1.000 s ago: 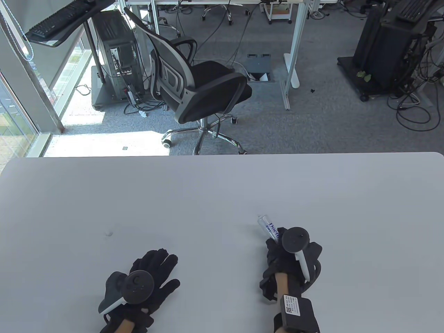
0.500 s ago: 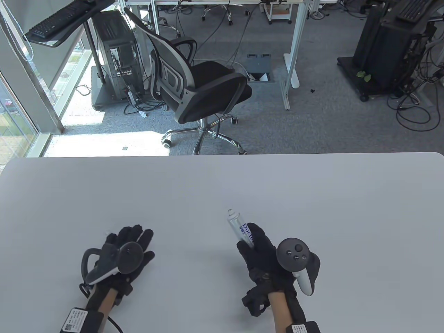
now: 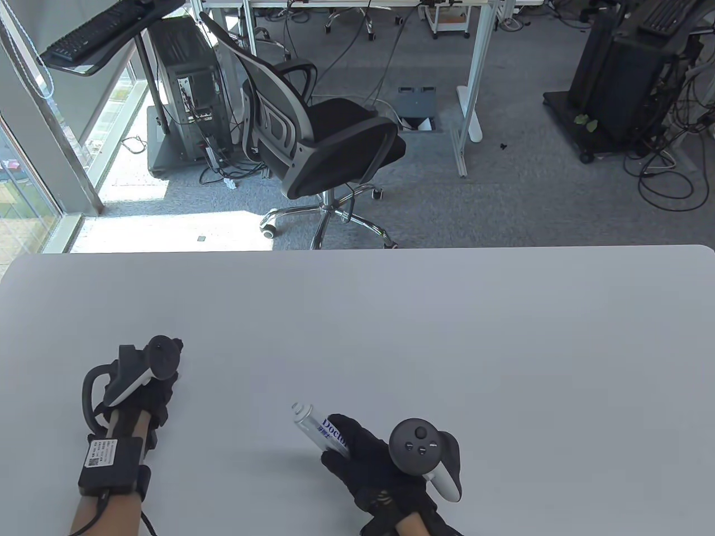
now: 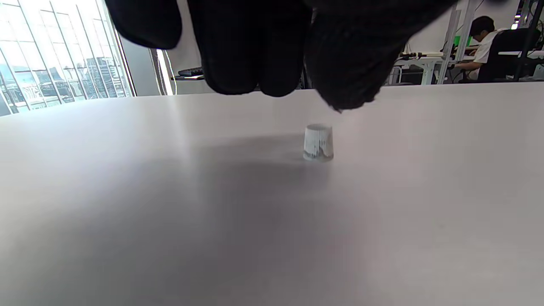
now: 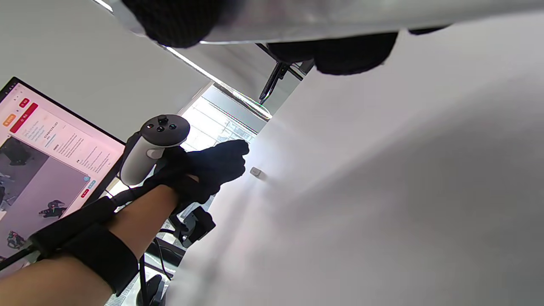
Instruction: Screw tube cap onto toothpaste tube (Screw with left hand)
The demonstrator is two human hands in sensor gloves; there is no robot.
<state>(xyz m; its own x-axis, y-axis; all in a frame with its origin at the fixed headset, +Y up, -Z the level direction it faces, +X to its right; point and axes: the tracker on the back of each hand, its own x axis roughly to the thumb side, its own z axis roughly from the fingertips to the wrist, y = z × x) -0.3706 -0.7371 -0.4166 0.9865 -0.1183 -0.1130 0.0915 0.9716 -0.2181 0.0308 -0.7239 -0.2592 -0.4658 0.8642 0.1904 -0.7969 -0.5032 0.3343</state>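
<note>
The small white tube cap (image 4: pixel 318 142) stands upright on the white table (image 3: pixel 447 335); it also shows in the right wrist view (image 5: pixel 256 172). In the table view my left hand (image 3: pixel 167 385) hides it. The left hand's fingers (image 4: pixel 250 51) hang just above the cap without touching it. My right hand (image 3: pixel 357 452) grips the white toothpaste tube (image 3: pixel 313 425) around its body and holds it near the table's front edge. The tube's open neck points up and to the left, toward the left hand. The tube runs across the top of the right wrist view (image 5: pixel 340 17).
A black office chair (image 3: pixel 329 145) stands on the floor beyond the table's far edge. A lit monitor (image 5: pixel 42 161) shows to my left in the right wrist view. Desks, cables and computer towers fill the room behind.
My left hand has moved left and away from me, onto the spot where the cap stands. My right hand has carried the tube left and back toward the front edge.
</note>
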